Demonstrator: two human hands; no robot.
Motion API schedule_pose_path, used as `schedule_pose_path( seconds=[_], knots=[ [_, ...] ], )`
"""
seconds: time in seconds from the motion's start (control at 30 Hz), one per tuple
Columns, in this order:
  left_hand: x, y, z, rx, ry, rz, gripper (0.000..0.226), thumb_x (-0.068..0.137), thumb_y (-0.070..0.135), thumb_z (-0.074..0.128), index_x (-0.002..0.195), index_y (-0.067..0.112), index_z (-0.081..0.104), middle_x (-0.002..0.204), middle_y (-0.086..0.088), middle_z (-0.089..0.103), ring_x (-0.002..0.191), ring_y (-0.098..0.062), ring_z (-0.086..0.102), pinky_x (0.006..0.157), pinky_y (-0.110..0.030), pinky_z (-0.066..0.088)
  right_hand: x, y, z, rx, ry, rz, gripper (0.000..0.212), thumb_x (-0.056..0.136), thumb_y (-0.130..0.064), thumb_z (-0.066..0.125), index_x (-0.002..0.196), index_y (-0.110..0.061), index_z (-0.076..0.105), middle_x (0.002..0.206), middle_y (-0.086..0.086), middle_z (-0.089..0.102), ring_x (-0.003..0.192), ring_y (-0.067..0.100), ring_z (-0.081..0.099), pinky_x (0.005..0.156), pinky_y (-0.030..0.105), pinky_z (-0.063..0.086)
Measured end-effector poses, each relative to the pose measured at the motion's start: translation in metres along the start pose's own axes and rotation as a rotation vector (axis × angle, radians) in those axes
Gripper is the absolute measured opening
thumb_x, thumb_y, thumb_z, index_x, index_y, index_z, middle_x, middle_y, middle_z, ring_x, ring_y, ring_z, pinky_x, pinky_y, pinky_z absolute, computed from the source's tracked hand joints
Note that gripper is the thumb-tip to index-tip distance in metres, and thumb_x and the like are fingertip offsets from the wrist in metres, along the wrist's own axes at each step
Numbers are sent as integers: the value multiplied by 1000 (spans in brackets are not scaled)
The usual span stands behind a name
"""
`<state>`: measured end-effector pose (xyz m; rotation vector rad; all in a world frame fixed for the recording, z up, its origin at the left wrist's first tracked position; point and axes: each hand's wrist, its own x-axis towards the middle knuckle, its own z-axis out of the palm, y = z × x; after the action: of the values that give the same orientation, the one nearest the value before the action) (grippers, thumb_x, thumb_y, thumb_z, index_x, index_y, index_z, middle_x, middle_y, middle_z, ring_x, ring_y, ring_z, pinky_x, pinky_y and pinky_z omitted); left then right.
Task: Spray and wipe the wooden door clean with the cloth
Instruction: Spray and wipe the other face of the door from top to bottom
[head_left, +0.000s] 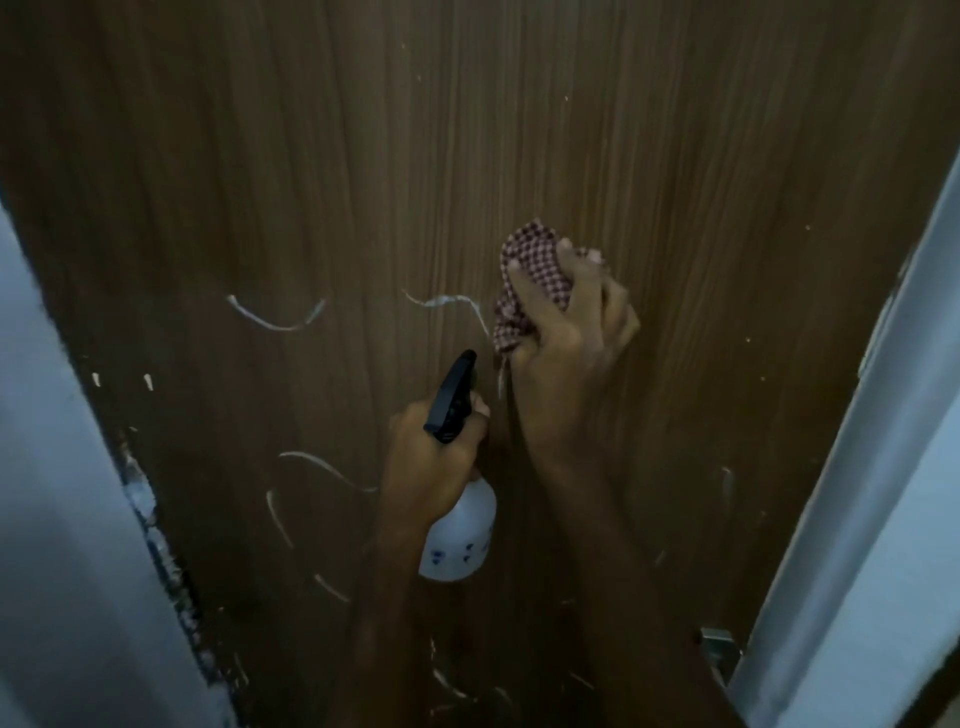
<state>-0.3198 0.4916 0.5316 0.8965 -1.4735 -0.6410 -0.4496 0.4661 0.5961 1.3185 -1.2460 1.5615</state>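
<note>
cloth (524, 291) | under right hand (566, 332) fingers (576, 270) | against door (363, 156)

Left hand (434, 462), right hand (566, 332), fingers curled.

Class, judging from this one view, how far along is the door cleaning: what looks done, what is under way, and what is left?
Done: hard to say; the upper wooden door shows only small specks. In hand: the right hand presses the checked cloth against the door beside a white streak, and the left hand grips the spray bottle. Left: curved white marks on the lower left, plus scuffs near the bottom.
</note>
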Motion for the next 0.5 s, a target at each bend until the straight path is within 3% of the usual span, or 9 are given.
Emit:
schedule_pose_path(
  seconds=[0.13, 0.27, 0.37, 0.5],
  knots=[
    [8, -10, -19, 10, 20, -18, 23, 100, 15, 70, 88, -4, 70, 55, -14, 65, 50, -27, 65, 54, -43, 55, -80, 0, 6, -35, -107, -63, 38, 87, -28, 83, 124, -27, 76, 143, 8, 60, 133, 31, 47, 100, 51, 42],
    [9, -9, -31, 11, 17, -35, 14, 100, 11, 69, 87, 4, 72, 57, -12, 65, 50, -25, 65, 52, -35, 55, -35, -22, 11, -1, -91, -18, 39, 85, -16, 74, 123, -26, 76, 141, 10, 59, 129, 31, 44, 97, 57, 44],
    [6, -13, -39, -31, -8, -48, 12, 99, 8, 69, 89, 3, 72, 63, -18, 66, 54, -33, 65, 54, -40, 56, 8, -41, 23, -24, -2, 22, 41, 86, -11, 70, 123, -28, 76, 141, 9, 59, 130, 29, 45, 99, 54, 42],
    [13, -18, -58, -3, -9, -42, 15, 99, 8, 69, 88, -1, 72, 55, -13, 64, 51, -28, 64, 56, -34, 55, -41, -43, 33, -19, -61, -55, 39, 90, -19, 71, 128, -28, 73, 144, 9, 58, 133, 31, 46, 98, 51, 43]
  ],
)
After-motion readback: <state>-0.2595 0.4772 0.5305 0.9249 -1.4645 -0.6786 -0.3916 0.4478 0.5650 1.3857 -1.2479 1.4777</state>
